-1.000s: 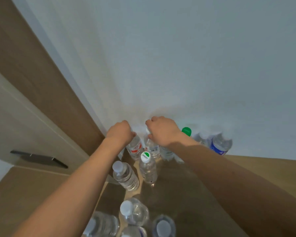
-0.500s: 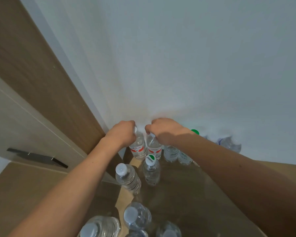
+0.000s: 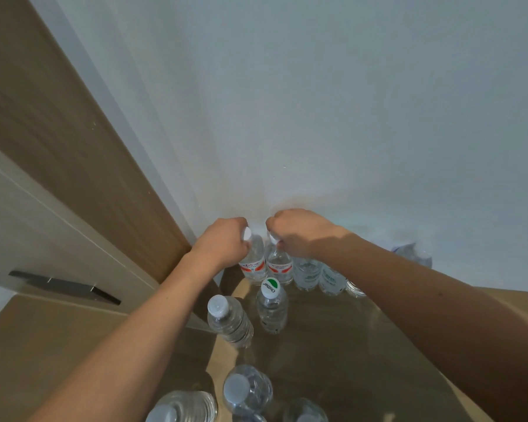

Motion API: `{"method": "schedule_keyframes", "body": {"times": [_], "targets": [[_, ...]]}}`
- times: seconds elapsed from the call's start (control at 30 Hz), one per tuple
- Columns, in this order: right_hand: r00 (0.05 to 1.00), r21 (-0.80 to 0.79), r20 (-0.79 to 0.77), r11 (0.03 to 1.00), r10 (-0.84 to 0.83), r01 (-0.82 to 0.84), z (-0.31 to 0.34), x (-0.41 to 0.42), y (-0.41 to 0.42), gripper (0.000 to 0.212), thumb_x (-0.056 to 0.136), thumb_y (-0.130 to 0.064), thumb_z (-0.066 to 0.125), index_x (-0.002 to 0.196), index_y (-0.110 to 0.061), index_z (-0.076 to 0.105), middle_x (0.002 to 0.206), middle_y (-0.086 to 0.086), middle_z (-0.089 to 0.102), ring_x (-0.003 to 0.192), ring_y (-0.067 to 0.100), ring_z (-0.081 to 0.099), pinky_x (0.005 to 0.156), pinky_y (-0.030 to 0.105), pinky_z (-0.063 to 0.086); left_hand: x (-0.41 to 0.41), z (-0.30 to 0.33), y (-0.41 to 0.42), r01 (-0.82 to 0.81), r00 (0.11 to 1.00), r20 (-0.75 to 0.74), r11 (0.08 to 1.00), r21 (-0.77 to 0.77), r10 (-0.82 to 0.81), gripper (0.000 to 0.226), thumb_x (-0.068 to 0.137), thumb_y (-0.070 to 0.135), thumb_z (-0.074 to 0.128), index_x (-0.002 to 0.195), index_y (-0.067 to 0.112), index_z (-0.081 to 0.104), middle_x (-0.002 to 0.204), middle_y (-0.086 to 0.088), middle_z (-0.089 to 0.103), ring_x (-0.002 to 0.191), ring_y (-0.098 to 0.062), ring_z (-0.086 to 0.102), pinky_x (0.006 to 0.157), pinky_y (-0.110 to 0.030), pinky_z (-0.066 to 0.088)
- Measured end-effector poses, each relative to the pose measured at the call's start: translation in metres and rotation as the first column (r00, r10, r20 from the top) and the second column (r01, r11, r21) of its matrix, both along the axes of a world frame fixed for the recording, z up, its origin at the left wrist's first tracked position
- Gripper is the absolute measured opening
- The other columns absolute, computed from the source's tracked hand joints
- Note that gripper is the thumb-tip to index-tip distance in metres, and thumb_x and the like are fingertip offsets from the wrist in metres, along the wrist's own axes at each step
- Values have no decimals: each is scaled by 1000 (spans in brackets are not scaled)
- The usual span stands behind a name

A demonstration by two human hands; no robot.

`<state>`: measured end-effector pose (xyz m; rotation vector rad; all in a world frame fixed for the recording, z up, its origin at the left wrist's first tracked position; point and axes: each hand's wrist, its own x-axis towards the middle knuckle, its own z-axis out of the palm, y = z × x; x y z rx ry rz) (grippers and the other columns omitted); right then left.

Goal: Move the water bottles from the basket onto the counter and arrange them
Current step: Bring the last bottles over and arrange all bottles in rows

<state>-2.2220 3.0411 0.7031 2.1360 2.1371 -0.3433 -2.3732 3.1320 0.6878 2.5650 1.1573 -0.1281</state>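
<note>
Left hand: my left hand point(image 3: 223, 245) is curled round the neck of a red-label bottle point(image 3: 253, 263), just under its white cap.
Right hand: my right hand point(image 3: 299, 233) grips the neck of the second red-label bottle point(image 3: 279, 264) in the same way.
Place of the two bottles: they stand upright, side by side and touching, at the far edge of the surface point(image 3: 363, 345), close to its far left corner and against the white wall point(image 3: 317, 102).
Other bottles: more clear bottles continue the row to the right along the far edge; a green-cap bottle point(image 3: 271, 306) and a white-cap bottle point(image 3: 230, 321) stand just in front; some more are at the near edge.
Basket: not in view.
Step in hand: I think I am setting this pair into the back row.
How to do it well: press both bases flat, keep the labels level and the pair close to the neighbour bottle, then open the fingers upward, so my wrists do not knock the bottles in front.
</note>
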Motion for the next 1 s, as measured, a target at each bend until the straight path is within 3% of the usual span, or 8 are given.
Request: {"method": "schedule_keyframes", "body": {"times": [0.23, 0.43, 0.53, 0.63, 0.7, 0.8, 0.9, 1.0], "targets": [[999, 16, 19, 999, -29, 29, -5, -2, -3, 20, 94, -11, 55, 114, -7, 56, 105, 11, 58, 98, 28, 57, 74, 34, 43, 6, 1, -3, 4, 1000, 26, 1000, -8, -4, 33, 92, 24, 61, 124, 15, 57, 117, -10, 64, 100, -27, 61, 74, -32, 48], [995, 59, -73, 996, -67, 71, -10, 4, -11, 20, 93, -17, 57, 112, -10, 56, 99, 7, 58, 95, 27, 57, 73, 35, 44, 7, -1, -10, -43, 999, 11, 999, -4, 43, 26, 93, 24, 57, 115, 11, 54, 107, -14, 64, 88, -28, 59, 69, -34, 48], [977, 124, -179, 983, -111, 135, -4, 10, -26, 38, 92, -27, 60, 127, -13, 55, 117, 8, 61, 110, 28, 57, 90, 38, 48, 6, 1, -16, -72, 997, -25, 997, -15, 72, 27, 94, 21, 54, 117, 8, 49, 105, -14, 62, 82, -26, 55, 65, -34, 43], [914, 285, -346, 905, -211, 317, 10, 18, -55, 44, 95, -26, 58, 137, -14, 52, 132, 5, 58, 119, 22, 55, 100, 30, 39, -3, 8, -23, -69, 997, -29, 998, 7, 69, 35, 92, 16, 53, 125, 10, 42, 100, -11, 59, 83, -27, 59, 65, -36, 50], [858, 380, -434, 807, -274, 451, 16, 22, -83, 38, 95, -23, 57, 132, -14, 57, 124, 3, 62, 111, 19, 58, 97, 29, 41, -15, 16, -35, -47, 999, 23, 997, 62, 46, 41, 92, 16, 51, 131, 11, 41, 109, -14, 59, 94, -32, 60, 78, -42, 52], [771, 385, -530, 710, -353, 590, 18, 19, -120, 34, 93, -21, 58, 126, -16, 61, 113, 0, 65, 97, 17, 61, 93, 34, 47, -41, 31, -60, -36, 989, 144, 988, 147, 15, 43, 93, 19, 50, 135, 14, 44, 118, -14, 59, 104, -33, 61, 86, -43, 51], [762, 298, -520, 755, -385, 585, 18, -1, -138, 35, 93, -22, 58, 127, -17, 59, 108, -2, 62, 94, 18, 59, 90, 35, 48, -69, 47, -88, -61, 969, 246, 987, 148, 23, 40, 93, 21, 54, 133, 16, 52, 119, -8, 62, 100, -25, 64, 88, -38, 48], [803, 193, -491, 857, -338, 478, 19, -32, -139, 35, 93, -25, 57, 127, -18, 59, 104, -2, 61, 89, 16, 55, 82, 31, 46, -98, 63, -112, -99, 939, 334, 995, 31, 83, 31, 92, 24, 59, 123, 19, 61, 109, 1, 65, 84, -13, 62, 83, -31, 47]]}}
